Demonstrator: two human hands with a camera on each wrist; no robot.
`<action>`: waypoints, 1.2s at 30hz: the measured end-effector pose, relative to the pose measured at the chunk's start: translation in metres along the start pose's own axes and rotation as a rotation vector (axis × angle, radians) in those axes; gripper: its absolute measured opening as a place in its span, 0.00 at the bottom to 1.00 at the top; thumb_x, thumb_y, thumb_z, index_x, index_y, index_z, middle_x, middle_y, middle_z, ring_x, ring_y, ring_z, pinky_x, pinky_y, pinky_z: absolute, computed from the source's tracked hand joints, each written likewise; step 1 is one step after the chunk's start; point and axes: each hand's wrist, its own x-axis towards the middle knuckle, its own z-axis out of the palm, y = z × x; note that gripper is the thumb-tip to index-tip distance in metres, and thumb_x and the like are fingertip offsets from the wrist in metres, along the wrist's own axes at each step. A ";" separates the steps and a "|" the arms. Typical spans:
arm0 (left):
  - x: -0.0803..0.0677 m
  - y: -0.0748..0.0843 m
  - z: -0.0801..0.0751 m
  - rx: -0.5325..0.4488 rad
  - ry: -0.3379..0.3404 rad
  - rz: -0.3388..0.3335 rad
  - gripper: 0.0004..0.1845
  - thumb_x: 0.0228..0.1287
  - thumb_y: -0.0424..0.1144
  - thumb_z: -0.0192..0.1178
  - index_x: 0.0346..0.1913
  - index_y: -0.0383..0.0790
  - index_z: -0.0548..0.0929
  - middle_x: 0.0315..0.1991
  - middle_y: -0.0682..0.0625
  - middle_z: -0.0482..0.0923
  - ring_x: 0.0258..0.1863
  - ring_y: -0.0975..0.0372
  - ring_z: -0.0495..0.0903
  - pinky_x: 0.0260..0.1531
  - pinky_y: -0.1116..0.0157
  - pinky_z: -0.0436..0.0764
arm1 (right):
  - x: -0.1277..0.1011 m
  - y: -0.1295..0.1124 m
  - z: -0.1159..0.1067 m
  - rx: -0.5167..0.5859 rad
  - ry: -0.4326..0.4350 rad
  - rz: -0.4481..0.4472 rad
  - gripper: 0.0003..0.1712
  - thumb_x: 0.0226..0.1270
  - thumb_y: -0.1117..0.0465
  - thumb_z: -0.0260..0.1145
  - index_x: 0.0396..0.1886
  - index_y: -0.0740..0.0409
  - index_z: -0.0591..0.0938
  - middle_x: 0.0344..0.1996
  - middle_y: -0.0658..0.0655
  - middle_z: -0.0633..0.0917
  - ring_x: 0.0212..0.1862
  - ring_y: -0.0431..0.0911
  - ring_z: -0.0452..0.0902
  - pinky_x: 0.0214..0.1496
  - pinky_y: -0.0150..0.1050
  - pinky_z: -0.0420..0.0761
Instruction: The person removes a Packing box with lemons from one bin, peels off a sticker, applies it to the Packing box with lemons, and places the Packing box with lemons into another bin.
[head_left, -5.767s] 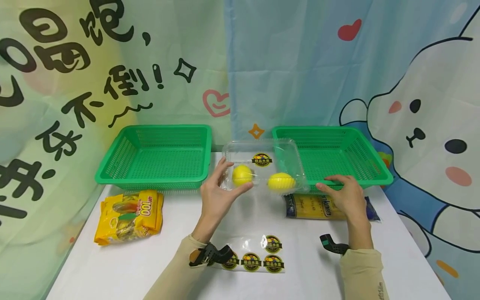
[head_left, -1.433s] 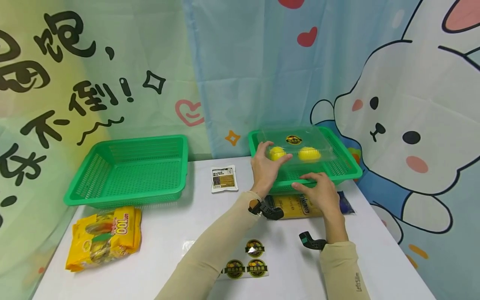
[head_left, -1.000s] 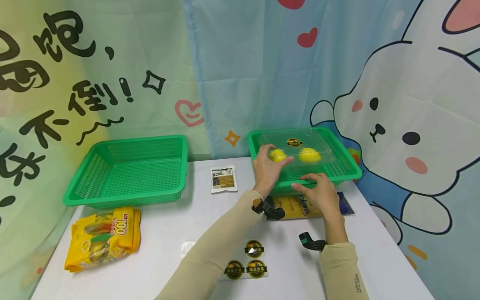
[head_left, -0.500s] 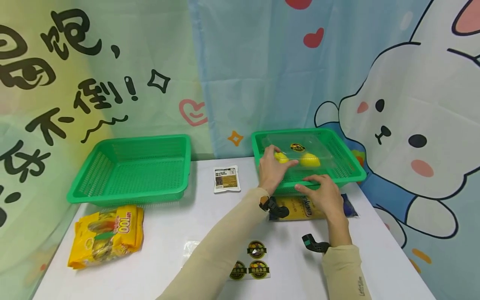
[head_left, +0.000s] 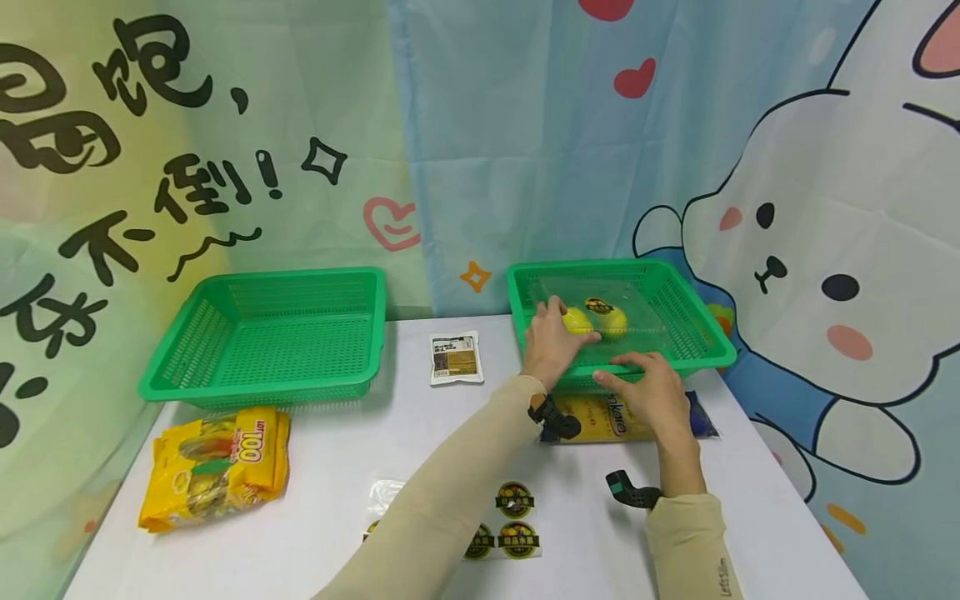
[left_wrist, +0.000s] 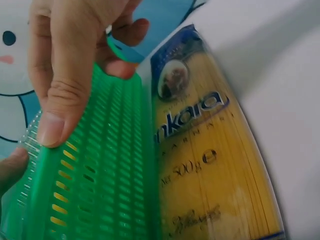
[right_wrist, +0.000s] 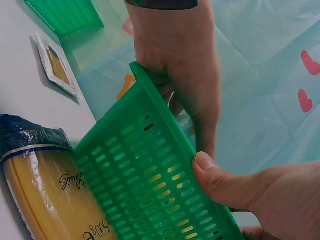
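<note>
Resting inside the right-hand green basket (head_left: 705,333), the clear plastic box (head_left: 600,321) with two lemons (head_left: 577,320) sits on the mesh floor. Her left hand (head_left: 550,350) reaches over the near rim, its grip pinching the box's left end. Her right hand (head_left: 651,392) lies on that rim, thumb hooked against the outer wall, just above a spaghetti packet (head_left: 600,418) on the table (head_left: 337,483).

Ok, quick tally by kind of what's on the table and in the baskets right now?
Green baskets: 2
Clear boxes: 1
Lemons: 2
Spaghetti packs: 1
Yellow snack bags: 1
Small sachets: 1
Sticker sheets: 1
Total: 9
</note>
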 end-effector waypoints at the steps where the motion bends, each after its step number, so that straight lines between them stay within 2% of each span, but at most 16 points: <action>1: 0.000 0.001 0.001 0.026 -0.011 0.002 0.35 0.58 0.58 0.77 0.62 0.44 0.75 0.54 0.46 0.77 0.46 0.54 0.84 0.44 0.59 0.87 | 0.000 0.000 0.000 -0.001 0.000 -0.001 0.35 0.67 0.35 0.71 0.64 0.53 0.84 0.71 0.72 0.71 0.70 0.75 0.66 0.62 0.77 0.70; 4: 0.000 0.003 0.002 0.097 -0.040 0.006 0.38 0.60 0.59 0.75 0.66 0.44 0.72 0.64 0.42 0.74 0.51 0.51 0.86 0.47 0.59 0.89 | 0.001 0.001 -0.002 0.001 0.000 0.000 0.35 0.67 0.35 0.71 0.64 0.53 0.84 0.71 0.71 0.71 0.70 0.74 0.66 0.63 0.78 0.69; 9: 0.002 0.004 0.005 0.153 -0.082 -0.001 0.45 0.63 0.59 0.72 0.75 0.41 0.66 0.77 0.33 0.63 0.54 0.48 0.87 0.48 0.58 0.89 | 0.001 0.003 -0.003 0.005 -0.003 0.002 0.36 0.67 0.34 0.71 0.64 0.53 0.84 0.72 0.71 0.71 0.71 0.74 0.65 0.63 0.78 0.69; 12: 0.004 0.004 0.006 0.186 -0.100 0.001 0.48 0.65 0.58 0.71 0.78 0.38 0.62 0.78 0.31 0.61 0.55 0.47 0.87 0.50 0.58 0.89 | 0.002 0.003 -0.003 0.005 -0.004 -0.002 0.37 0.67 0.33 0.71 0.64 0.53 0.84 0.72 0.71 0.71 0.71 0.74 0.66 0.63 0.78 0.69; 17: 0.007 0.004 0.002 0.278 -0.126 -0.006 0.51 0.67 0.59 0.69 0.81 0.35 0.58 0.77 0.29 0.63 0.56 0.47 0.87 0.51 0.58 0.89 | 0.005 0.001 0.000 0.005 -0.008 -0.013 0.36 0.67 0.33 0.71 0.64 0.53 0.84 0.72 0.71 0.71 0.71 0.74 0.66 0.63 0.78 0.69; 22: 0.010 0.001 -0.001 0.348 -0.139 -0.014 0.46 0.68 0.58 0.68 0.76 0.32 0.63 0.75 0.27 0.66 0.55 0.49 0.88 0.52 0.59 0.88 | 0.007 -0.002 0.003 0.002 -0.010 -0.020 0.36 0.67 0.34 0.71 0.63 0.53 0.84 0.72 0.71 0.71 0.71 0.74 0.66 0.63 0.77 0.70; 27: 0.013 -0.001 -0.005 0.366 -0.144 -0.033 0.43 0.70 0.58 0.67 0.74 0.33 0.64 0.75 0.27 0.65 0.55 0.48 0.87 0.51 0.59 0.89 | 0.011 -0.006 0.006 0.000 -0.010 -0.031 0.35 0.67 0.34 0.71 0.63 0.53 0.84 0.71 0.71 0.71 0.71 0.74 0.66 0.63 0.77 0.70; 31: 0.011 0.000 -0.008 0.390 -0.153 -0.025 0.43 0.71 0.57 0.67 0.75 0.34 0.62 0.76 0.26 0.63 0.65 0.41 0.80 0.54 0.56 0.88 | 0.012 -0.005 0.006 0.000 -0.020 -0.035 0.36 0.67 0.33 0.71 0.63 0.52 0.84 0.72 0.71 0.71 0.70 0.74 0.66 0.63 0.77 0.70; 34: 0.007 0.001 -0.012 0.411 -0.164 0.022 0.44 0.72 0.58 0.64 0.77 0.34 0.60 0.77 0.27 0.62 0.73 0.39 0.71 0.58 0.56 0.86 | 0.011 -0.002 0.004 -0.007 -0.026 -0.030 0.37 0.67 0.32 0.70 0.64 0.52 0.84 0.72 0.72 0.71 0.71 0.75 0.66 0.63 0.77 0.70; 36: 0.001 0.001 -0.020 0.411 -0.169 0.073 0.46 0.73 0.60 0.62 0.79 0.33 0.58 0.79 0.29 0.59 0.77 0.41 0.66 0.64 0.56 0.83 | 0.009 0.000 0.001 -0.013 -0.027 -0.027 0.38 0.67 0.31 0.70 0.64 0.52 0.83 0.73 0.72 0.70 0.70 0.75 0.66 0.62 0.77 0.70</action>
